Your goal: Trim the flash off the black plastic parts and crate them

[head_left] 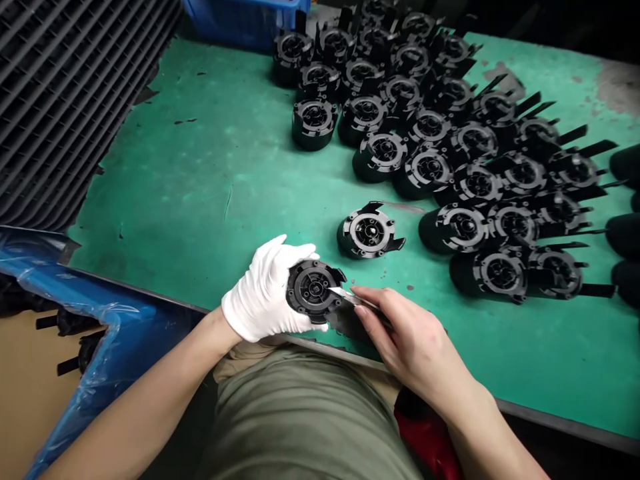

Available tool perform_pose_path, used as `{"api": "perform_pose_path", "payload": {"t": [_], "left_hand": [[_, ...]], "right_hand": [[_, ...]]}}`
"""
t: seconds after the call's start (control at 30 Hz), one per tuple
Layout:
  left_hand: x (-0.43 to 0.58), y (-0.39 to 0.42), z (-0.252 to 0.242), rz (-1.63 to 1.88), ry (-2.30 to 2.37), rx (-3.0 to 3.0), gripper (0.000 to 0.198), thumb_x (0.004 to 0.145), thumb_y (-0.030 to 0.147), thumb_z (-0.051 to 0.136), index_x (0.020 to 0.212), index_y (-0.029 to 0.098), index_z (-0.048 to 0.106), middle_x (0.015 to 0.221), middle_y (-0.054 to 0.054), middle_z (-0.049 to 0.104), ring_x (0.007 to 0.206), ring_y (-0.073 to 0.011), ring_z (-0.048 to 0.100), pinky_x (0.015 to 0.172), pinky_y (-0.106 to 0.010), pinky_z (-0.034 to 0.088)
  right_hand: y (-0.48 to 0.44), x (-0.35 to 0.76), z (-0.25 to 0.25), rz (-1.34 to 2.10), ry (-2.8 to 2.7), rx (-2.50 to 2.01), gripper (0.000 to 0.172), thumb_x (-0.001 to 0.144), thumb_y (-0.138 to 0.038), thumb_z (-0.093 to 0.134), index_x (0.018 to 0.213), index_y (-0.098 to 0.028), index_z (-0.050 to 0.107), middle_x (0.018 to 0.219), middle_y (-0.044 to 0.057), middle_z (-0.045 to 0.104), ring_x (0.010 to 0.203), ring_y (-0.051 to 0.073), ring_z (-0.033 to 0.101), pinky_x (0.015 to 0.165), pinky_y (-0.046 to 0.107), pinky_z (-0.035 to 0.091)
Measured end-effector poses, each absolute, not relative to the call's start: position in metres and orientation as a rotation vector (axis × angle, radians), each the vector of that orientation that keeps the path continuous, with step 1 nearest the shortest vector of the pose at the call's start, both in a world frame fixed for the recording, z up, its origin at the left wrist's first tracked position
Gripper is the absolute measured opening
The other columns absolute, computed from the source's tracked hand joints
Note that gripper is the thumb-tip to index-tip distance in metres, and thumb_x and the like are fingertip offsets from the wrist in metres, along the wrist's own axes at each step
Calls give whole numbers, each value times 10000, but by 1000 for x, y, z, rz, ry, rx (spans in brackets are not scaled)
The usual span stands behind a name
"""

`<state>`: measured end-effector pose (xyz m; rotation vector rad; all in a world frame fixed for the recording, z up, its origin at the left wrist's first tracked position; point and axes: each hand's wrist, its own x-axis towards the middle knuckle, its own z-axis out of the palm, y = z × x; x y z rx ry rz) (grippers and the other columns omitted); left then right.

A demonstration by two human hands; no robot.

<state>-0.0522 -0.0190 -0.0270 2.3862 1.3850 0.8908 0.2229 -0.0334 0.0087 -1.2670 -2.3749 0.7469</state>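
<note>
My left hand (267, 290), in a white glove, is wrapped round a round black plastic housing (314, 288) near the table's front edge. The housing's ringed face, with small holes and clips at the rim, is turned up toward me. Bare, my right hand (400, 327) grips a craft knife (350, 297) with a pointed metal blade. The blade's tip lies over the right part of the housing's face; whether it touches cannot be made out. Just beyond the hands another black housing (370, 232) stands on the green table with its open end up.
Many similar black housings (427, 167) stand grouped at the back and right of the green table (200, 147). A blue bin (245, 20) is at the back edge. Black ribbed grating (75, 87) rises at the left, above a blue plastic-lined box (125, 327) holding more black parts.
</note>
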Motion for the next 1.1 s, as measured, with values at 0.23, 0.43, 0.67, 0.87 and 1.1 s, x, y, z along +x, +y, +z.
{"api": "perform_pose_path", "payload": {"t": [0.23, 0.43, 0.67, 0.87, 1.1], "left_hand": [[-52, -16, -25, 797, 1378, 2357, 1084, 647, 878, 790, 1445, 226, 452, 1285, -139, 722, 1198, -349, 710, 1242, -581, 431], [-52, -14, -22, 771, 1338, 2343, 990, 651, 815, 839, 1373, 226, 503, 1239, -118, 736, 1160, -330, 718, 1235, -572, 424], [-53, -14, -22, 730, 1346, 2305, 961, 662, 822, 823, 1362, 240, 519, 1243, -113, 735, 1165, -337, 717, 1238, -583, 414], [-52, -12, -18, 747, 1333, 2306, 938, 666, 800, 839, 1335, 231, 509, 1219, -108, 736, 1138, -324, 724, 1226, -570, 426], [-52, -12, -21, 788, 1316, 2352, 944, 678, 802, 830, 1340, 220, 492, 1210, -114, 732, 1142, -327, 720, 1205, -569, 439]], "right_hand": [[-38, 221, 12, 617, -2452, -1278, 206, 1077, -236, 577, 1281, -214, 584, 1085, 73, 743, 923, 195, 721, 795, 318, 563], [-35, 218, 16, 498, -2502, -1252, 133, 1071, -215, 584, 1200, -195, 609, 1001, 51, 727, 857, 175, 699, 744, 290, 520], [-28, 219, 21, 392, -2562, -1207, 178, 1067, -200, 584, 1235, -191, 642, 962, 42, 717, 792, 157, 662, 677, 285, 472], [-22, 219, 25, 270, -2643, -1144, 148, 1074, -198, 564, 1170, -203, 677, 892, 27, 699, 710, 143, 597, 648, 289, 433], [-6, 223, 29, 361, -2736, -1041, 138, 1088, -207, 525, 1101, -203, 663, 796, 2, 579, 671, 141, 487, 590, 296, 340]]}}
